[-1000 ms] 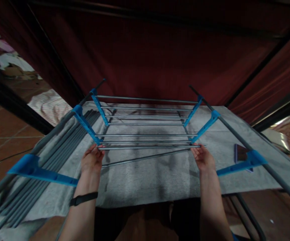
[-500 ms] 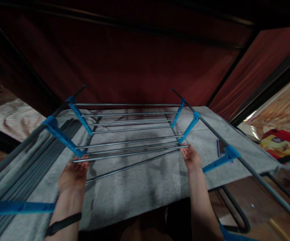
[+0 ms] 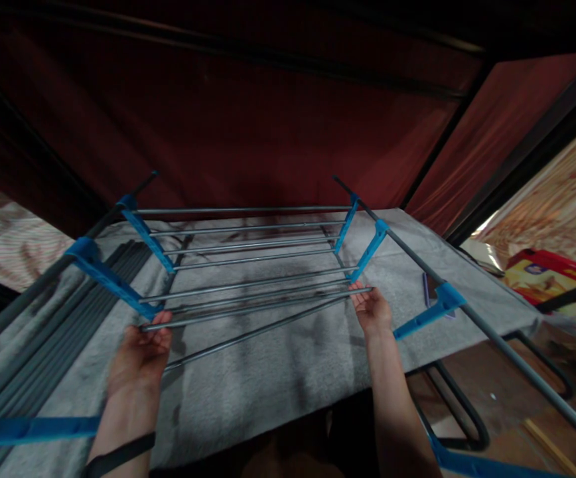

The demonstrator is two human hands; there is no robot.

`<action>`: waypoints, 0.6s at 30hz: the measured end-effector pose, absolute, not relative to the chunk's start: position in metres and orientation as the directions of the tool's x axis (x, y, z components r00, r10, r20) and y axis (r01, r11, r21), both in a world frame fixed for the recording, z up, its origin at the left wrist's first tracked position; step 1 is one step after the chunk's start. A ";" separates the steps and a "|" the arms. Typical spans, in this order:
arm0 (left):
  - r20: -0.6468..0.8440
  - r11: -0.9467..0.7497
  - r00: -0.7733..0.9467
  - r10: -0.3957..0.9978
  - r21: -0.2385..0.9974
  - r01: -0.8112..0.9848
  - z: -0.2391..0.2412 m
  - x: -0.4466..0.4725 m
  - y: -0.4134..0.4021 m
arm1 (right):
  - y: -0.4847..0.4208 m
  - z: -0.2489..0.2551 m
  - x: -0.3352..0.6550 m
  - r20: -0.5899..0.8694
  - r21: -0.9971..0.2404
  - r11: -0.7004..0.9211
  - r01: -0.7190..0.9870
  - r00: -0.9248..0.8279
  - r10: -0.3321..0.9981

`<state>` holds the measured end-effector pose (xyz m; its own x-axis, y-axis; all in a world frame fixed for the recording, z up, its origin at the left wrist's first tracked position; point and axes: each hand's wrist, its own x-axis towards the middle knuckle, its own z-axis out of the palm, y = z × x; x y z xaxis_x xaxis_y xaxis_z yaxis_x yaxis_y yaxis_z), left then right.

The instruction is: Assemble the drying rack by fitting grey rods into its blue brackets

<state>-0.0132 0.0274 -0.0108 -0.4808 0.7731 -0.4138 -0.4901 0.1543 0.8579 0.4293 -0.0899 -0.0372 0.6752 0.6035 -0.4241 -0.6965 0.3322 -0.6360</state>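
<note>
A thin grey metal tube [image 3: 258, 309] stretches between my two hands, its right end slightly higher in the picture. My left hand [image 3: 141, 352] is closed around the left end, just below a blue plastic bracket [image 3: 113, 279]. At the other end my right hand [image 3: 373, 312] grips the tube between thumb and fingers, under the right blue bracket [image 3: 367, 252]. Several crossbars [image 3: 248, 285] span the brackets behind it. Closer to me another tube [image 3: 253, 336] runs at a slant; its left end passes near my left wrist. The brackets sit on long grey side poles [image 3: 417, 255].
A bundle of grey tubes [image 3: 69, 325] lies at the left on the cloth-covered table [image 3: 278, 392]. A dark flat item with a purple edge [image 3: 430, 292] rests at the right. Beyond are a red and yellow box [image 3: 541, 279] and a black metal frame [image 3: 467, 411].
The view has shifted slightly, so the rack sits a little further left. My left fingers have curled more around the tube end. My right hand keeps its grip.
</note>
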 end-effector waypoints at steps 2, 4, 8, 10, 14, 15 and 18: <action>-0.486 0.170 -0.412 0.771 0.780 -0.602 -0.010 -0.011 0.027 | -0.089 -0.038 0.428 -0.420 -0.613 0.353 -0.707 0.670 0.613; -0.525 0.179 -0.385 0.759 0.737 -0.652 -0.009 -0.009 0.027 | -0.088 -0.040 0.428 -0.414 -0.594 0.380 -0.709 0.675 0.612; -0.555 0.155 -0.385 0.737 0.694 -0.703 -0.008 -0.009 0.028 | -0.087 -0.041 0.427 -0.408 -0.554 0.415 -0.722 0.670 0.620; -0.549 0.137 -0.378 0.746 0.682 -0.719 -0.009 -0.011 0.029 | -0.087 -0.040 0.426 -0.399 -0.537 0.426 -0.728 0.664 0.632; -0.541 0.135 -0.358 0.761 0.672 -0.728 -0.010 -0.012 0.030 | -0.088 -0.037 0.425 -0.395 -0.516 0.436 -0.738 0.656 0.643; -0.544 0.137 -0.359 0.758 0.671 -0.728 -0.009 -0.011 0.030 | -0.088 -0.037 0.425 -0.400 -0.514 0.436 -0.739 0.656 0.640; -0.540 0.136 -0.357 0.762 0.672 -0.728 -0.008 -0.010 0.028 | -0.089 -0.037 0.424 -0.420 -0.513 0.432 -0.742 0.656 0.627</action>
<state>-0.0098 0.0276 -0.0080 -0.3567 0.7624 -0.5399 -0.7277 0.1356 0.6723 0.4242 -0.0886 -0.0369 0.6560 0.6273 -0.4196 -0.7416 0.4325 -0.5128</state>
